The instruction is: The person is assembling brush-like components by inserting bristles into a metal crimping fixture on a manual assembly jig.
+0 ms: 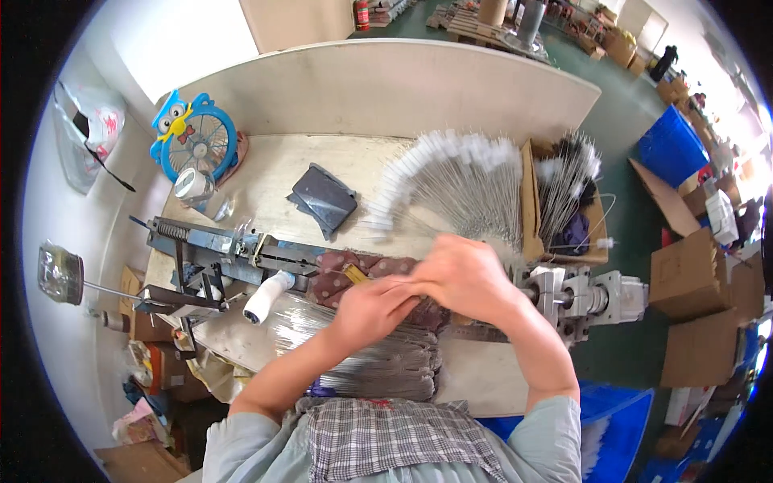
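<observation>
My left hand (374, 312) and my right hand (469, 278) meet over the middle of the bench, fingers closed and touching. What they hold is hidden and somewhat blurred. Under them lies a brown polka-dot cloth (324, 288) with a small yellow piece (354, 274) on it. A thick bundle of thin metal wires (346, 362) lies between the cloth and my body. Beyond my right hand, many wire-stemmed brushes with white tips (471, 153) are spread in a fan shape. The white-wrapped handle (269, 296) of a metal bench device (205, 245) sticks out left of my left hand.
A dark flat device (324, 197), a blue owl-shaped fan (200, 145) and a jar (193, 187) stand farther back. On the right are a cardboard box (530, 201) of brushes and a metal machine head (596, 299). A low panel (386, 88) edges the bench; a blue bin (616, 410) sits below right.
</observation>
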A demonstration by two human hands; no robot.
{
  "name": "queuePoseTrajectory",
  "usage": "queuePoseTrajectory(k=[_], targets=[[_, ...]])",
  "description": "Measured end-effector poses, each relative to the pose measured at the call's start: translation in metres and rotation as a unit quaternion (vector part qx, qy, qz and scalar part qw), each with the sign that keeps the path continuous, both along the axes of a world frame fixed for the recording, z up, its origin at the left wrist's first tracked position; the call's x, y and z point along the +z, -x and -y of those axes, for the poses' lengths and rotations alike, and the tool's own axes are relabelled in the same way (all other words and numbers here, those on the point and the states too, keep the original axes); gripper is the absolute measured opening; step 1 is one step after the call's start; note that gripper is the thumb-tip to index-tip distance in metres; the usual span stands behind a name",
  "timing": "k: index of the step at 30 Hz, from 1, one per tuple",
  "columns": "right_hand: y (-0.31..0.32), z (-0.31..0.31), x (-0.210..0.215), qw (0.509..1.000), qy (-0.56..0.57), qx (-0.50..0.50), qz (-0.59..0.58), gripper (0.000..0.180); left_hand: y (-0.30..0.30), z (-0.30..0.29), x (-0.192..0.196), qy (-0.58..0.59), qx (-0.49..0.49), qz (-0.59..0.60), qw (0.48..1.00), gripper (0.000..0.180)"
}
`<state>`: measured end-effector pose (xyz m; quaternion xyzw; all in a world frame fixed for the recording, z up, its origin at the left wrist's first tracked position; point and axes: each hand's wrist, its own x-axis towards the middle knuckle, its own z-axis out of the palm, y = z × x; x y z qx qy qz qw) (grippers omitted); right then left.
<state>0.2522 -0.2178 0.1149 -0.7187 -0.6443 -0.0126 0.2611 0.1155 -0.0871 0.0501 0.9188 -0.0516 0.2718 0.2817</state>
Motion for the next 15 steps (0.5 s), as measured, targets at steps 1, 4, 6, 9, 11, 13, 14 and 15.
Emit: queuePoseTrajectory(k=[1,4,6,9,11,13,14,15], targets=[[0.006,-0.016,-0.003,1.000,0.011,0.013,-0.007,0.012,0.023,-0.002,0.001,0.046,0.013,-0.011,0.999,0.022],[0.023,-0.060,-0.014,0.998,0.020,0.042,-0.046,0.013,0.082,-0.013,0.004,0.269,0.143,-0.163,0.938,0.015],[0.034,-0.080,-0.023,0.996,0.025,0.053,-0.074,0.013,0.108,-0.025,-0.003,0.495,0.196,-0.163,0.830,0.017],[0.050,-0.100,-0.029,0.997,0.025,0.012,-0.073,0.012,0.123,-0.044,-0.001,0.546,0.248,-0.113,0.792,0.023],[0.057,-0.109,-0.028,0.997,0.045,-0.027,-0.055,0.012,0.123,-0.051,0.001,0.605,0.231,-0.079,0.758,0.031],[0.061,-0.114,-0.027,0.996,0.059,-0.033,-0.052,0.012,0.119,-0.059,0.004,0.663,0.210,-0.045,0.717,0.039],[0.062,-0.115,-0.027,0.995,0.070,-0.040,-0.053,0.012,0.112,-0.059,0.008,0.741,0.214,-0.033,0.636,0.042],[0.063,-0.116,-0.027,0.995,0.075,-0.041,-0.049,0.012,0.107,-0.059,0.011,0.809,0.216,-0.020,0.546,0.046]])
